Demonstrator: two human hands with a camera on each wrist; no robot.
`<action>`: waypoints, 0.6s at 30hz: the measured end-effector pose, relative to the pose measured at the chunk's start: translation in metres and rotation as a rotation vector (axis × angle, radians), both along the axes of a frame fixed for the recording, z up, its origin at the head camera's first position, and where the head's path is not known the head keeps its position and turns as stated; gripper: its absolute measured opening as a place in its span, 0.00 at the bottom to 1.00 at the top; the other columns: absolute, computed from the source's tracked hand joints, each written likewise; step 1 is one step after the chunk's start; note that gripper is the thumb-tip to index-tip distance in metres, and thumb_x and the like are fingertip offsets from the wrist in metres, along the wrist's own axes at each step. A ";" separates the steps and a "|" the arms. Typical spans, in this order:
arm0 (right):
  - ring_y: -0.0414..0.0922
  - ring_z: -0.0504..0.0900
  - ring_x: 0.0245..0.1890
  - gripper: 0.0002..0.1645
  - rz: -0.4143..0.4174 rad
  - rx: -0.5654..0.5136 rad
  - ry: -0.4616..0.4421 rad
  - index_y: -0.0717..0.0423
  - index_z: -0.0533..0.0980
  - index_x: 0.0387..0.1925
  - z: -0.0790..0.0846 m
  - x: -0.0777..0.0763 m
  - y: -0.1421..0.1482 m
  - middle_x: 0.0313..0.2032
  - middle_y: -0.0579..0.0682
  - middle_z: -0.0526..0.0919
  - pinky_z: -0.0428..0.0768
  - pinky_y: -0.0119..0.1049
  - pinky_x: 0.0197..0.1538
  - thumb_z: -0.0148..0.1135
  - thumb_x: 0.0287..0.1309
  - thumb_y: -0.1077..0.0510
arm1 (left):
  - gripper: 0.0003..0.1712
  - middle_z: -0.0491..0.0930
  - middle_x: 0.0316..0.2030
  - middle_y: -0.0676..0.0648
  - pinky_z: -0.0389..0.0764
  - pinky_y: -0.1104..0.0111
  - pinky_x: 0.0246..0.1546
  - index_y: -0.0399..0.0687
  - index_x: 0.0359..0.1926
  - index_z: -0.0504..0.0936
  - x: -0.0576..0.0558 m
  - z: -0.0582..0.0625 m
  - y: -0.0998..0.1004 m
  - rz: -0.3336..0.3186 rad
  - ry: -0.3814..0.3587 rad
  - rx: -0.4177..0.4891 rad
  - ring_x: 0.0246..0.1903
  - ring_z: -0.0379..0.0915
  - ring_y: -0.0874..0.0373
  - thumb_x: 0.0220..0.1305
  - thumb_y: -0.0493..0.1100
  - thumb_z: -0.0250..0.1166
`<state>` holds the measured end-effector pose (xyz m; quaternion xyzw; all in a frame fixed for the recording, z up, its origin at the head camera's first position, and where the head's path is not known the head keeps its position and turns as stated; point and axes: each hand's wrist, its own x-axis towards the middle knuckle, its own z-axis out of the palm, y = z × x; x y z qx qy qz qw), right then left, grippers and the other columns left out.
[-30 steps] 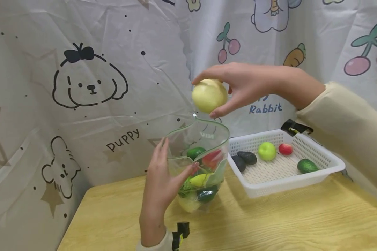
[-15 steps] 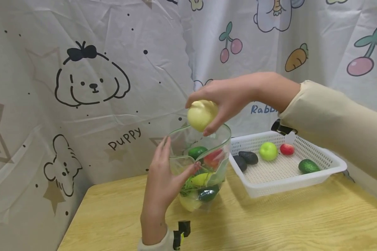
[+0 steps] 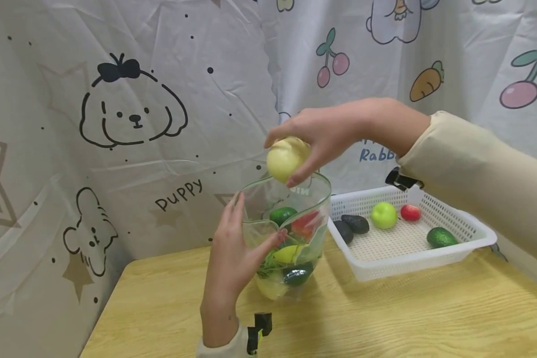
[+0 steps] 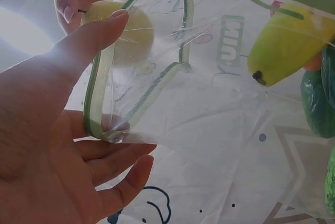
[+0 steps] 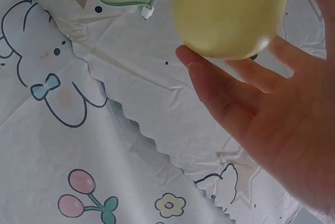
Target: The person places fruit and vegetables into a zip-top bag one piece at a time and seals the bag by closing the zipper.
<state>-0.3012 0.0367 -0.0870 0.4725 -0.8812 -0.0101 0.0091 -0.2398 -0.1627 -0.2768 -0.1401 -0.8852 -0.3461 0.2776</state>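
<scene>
Clear, glossy plastic is seen in the bag (image 3: 314, 244), perforated white plastic in the basket (image 3: 407, 271) at right. Wood grain is shown by the tabletop (image 3: 407, 313), matt cloth by the right sleeve (image 3: 479, 164), smooth skin by the yellow fruit (image 3: 288, 160).

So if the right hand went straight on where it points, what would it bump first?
Probably the bag's rim, on the side near the left hand. The fruit in the right hand would touch first. Depth is hard to judge, so it might go into the opening instead.

Curtained corner, cartoon-printed drapes (image 3: 232, 139) behind wood-grain table (image 3: 385, 318)
</scene>
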 end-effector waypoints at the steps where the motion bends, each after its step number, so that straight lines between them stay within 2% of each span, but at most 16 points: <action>1: 0.45 0.77 0.44 0.40 -0.001 -0.004 0.012 0.44 0.66 0.60 0.001 0.000 0.000 0.49 0.50 0.79 0.83 0.42 0.45 0.66 0.46 0.38 | 0.55 0.54 0.71 0.41 0.64 0.46 0.65 0.46 0.71 0.52 0.000 0.000 0.000 0.000 -0.001 0.000 0.67 0.52 0.46 0.48 0.61 0.69; 5: 0.47 0.75 0.51 0.36 -0.002 -0.008 0.065 0.47 0.65 0.61 0.007 -0.001 -0.001 0.58 0.53 0.74 0.79 0.47 0.54 0.62 0.53 0.41 | 0.57 0.54 0.71 0.41 0.63 0.45 0.65 0.46 0.71 0.52 0.000 0.001 0.001 0.004 -0.011 -0.002 0.68 0.52 0.46 0.48 0.66 0.66; 10: 0.49 0.71 0.55 0.35 0.010 -0.007 0.095 0.49 0.64 0.62 0.011 0.001 -0.002 0.61 0.52 0.70 0.75 0.49 0.59 0.60 0.56 0.42 | 0.59 0.54 0.71 0.41 0.63 0.42 0.64 0.46 0.71 0.52 0.001 0.001 0.002 0.017 -0.019 -0.001 0.68 0.51 0.44 0.46 0.71 0.63; 15: 0.50 0.70 0.56 0.34 0.014 -0.008 0.116 0.50 0.65 0.62 0.013 0.003 0.000 0.60 0.53 0.70 0.73 0.50 0.61 0.59 0.57 0.43 | 0.59 0.54 0.71 0.40 0.63 0.43 0.64 0.45 0.71 0.53 0.001 0.001 0.001 0.024 -0.009 0.005 0.67 0.51 0.44 0.46 0.70 0.64; 18: 0.50 0.70 0.55 0.33 0.010 -0.007 0.117 0.50 0.65 0.61 0.013 0.003 0.001 0.60 0.53 0.70 0.73 0.50 0.61 0.59 0.57 0.43 | 0.57 0.54 0.71 0.40 0.64 0.44 0.64 0.45 0.71 0.52 0.001 0.001 0.000 0.017 -0.009 0.006 0.67 0.52 0.44 0.48 0.65 0.67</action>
